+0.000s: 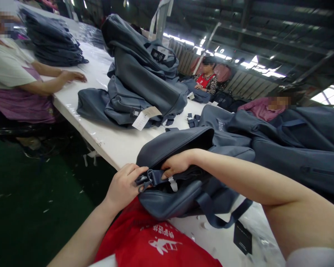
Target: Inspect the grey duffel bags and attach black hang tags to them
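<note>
A grey-blue backpack point(183, 148) lies at the near edge of the white table point(114, 142), its opening turned toward me. My left hand point(125, 185) pinches a strap with a buckle point(146, 180) at the bag's mouth. My right hand point(176, 164) grips the edge of the opening just beside it, fingers curled over the fabric. A dark strap loop point(219, 218) and a black hang tag point(242, 237) trail from the bag's underside.
A heap of the same bags point(144, 78) with a white tag sits mid-table, more bags point(300, 144) lie at right, and a folded stack point(52, 39) stands far left. A person's hand point(72, 76) rests on the table at left; two more people sit beyond. Green floor lies at left.
</note>
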Motion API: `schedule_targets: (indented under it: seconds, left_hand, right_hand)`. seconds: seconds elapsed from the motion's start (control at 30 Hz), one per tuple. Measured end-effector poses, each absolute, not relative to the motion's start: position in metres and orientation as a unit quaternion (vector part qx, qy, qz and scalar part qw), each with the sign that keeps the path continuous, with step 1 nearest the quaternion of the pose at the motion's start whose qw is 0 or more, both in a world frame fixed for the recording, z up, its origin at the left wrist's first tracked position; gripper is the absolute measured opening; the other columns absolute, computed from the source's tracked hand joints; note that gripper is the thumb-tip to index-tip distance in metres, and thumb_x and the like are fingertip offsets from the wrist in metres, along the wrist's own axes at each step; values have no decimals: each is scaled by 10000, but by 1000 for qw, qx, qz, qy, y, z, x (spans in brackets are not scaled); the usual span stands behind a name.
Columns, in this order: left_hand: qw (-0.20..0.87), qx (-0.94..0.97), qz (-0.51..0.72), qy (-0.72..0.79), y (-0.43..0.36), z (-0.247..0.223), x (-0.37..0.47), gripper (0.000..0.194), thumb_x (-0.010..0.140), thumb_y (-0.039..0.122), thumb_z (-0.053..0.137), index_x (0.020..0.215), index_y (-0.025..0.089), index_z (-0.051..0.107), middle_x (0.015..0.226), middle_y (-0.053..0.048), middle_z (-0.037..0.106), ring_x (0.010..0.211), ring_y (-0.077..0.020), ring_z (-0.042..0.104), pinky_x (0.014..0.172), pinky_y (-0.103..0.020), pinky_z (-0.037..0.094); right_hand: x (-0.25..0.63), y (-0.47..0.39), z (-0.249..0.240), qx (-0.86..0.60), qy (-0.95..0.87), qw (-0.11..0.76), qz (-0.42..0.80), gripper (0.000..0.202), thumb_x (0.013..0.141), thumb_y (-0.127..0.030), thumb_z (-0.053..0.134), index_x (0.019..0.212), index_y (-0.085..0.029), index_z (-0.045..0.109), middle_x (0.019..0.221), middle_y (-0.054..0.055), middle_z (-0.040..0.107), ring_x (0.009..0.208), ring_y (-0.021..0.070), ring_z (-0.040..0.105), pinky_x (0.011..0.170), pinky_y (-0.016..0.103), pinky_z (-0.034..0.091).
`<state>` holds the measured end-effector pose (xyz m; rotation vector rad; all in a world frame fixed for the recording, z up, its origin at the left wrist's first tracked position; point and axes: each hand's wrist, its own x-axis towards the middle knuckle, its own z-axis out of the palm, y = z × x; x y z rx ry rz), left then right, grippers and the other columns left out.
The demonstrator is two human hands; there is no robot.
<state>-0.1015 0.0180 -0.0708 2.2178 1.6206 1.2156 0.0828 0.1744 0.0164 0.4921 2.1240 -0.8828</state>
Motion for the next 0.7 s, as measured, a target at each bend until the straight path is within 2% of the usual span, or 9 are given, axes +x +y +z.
schedule_targets:
  seconds: [0.1, 0.2, 0.27, 0.37, 0.43, 0.5, 0.57, 0.63, 0.7]
  left_hand:
    - [113, 755, 391, 513, 16, -67, -95, 249, 826, 360, 696, 1003, 189, 662, 878, -44, 646, 822, -176, 603, 765, -308, 491]
    - [169, 769, 374, 491, 17, -67, -89, 154, 869, 350, 644, 917, 211, 690, 866, -27, 685, 802, -155, 630, 766, -283, 492]
    - [199, 746, 377, 511, 18, -70, -86, 138, 881, 331, 625, 909, 223, 707, 861, -20, 706, 778, -149, 641, 757, -274, 498]
    - [264, 661, 406, 573, 20, -76, -86, 166, 846, 364, 655, 912, 230, 728, 811, -10, 718, 667, -134, 628, 654, -247, 501]
    - [324, 587, 433, 602, 21, -82, -87, 241, 807, 420, 684, 925, 216, 736, 744, -9, 712, 597, -130, 607, 573, -234, 483]
    - [387, 503, 471, 613, 22, -88, -86, 335, 765, 469, 709, 940, 185, 733, 685, -15, 703, 572, -135, 607, 537, -228, 474]
    - [423, 435, 508, 611, 23, -91, -84, 389, 730, 493, 733, 931, 160, 726, 665, -24, 701, 579, -143, 619, 538, -225, 481]
    - [430, 411, 528, 606, 22, -91, -82, 399, 711, 497, 750, 904, 150, 723, 682, -35, 708, 586, -142, 624, 537, -220, 484]
    - [426, 410, 544, 596, 22, -88, -83, 412, 723, 503, 739, 927, 147, 712, 691, -37, 703, 590, -142, 623, 531, -218, 488]
  right_hand:
    - [89, 173, 17, 201, 833, 402, -321, 420, 928, -444, 505, 1091, -95, 673, 953, 72, 673, 811, 172, 578, 700, 243, 416]
    - [93, 172, 14, 198, 848, 376, -317, 413, 929, -439, 508, 1101, -100, 670, 973, 72, 683, 824, 169, 588, 703, 233, 420]
    - [94, 169, 12, 196, 858, 365, -302, 424, 933, -455, 499, 1113, -109, 667, 992, 79, 693, 832, 174, 604, 703, 236, 426]
    - [93, 156, 11, 219, 884, 349, -223, 430, 914, -480, 515, 1096, -125, 675, 1000, 107, 705, 842, 209, 637, 688, 266, 440]
    - [91, 140, 14, 224, 924, 275, -144, 367, 889, -401, 558, 1100, -120, 662, 1012, 129, 703, 873, 234, 652, 710, 289, 455]
    - [87, 123, 19, 197, 962, 165, -91, 305, 871, -278, 557, 1116, -115, 637, 1039, 136, 692, 915, 235, 654, 764, 302, 469]
    - [82, 108, 21, 170, 978, 86, -81, 287, 876, -264, 546, 1103, -109, 628, 1047, 136, 683, 935, 228, 651, 813, 309, 478]
    - [75, 101, 20, 179, 978, 68, -88, 282, 904, -326, 529, 1038, -106, 644, 1011, 133, 689, 921, 229, 657, 819, 315, 488]
    - [68, 100, 14, 199, 971, 86, -98, 292, 944, -340, 476, 995, -113, 652, 979, 125, 702, 895, 228, 672, 790, 312, 498]
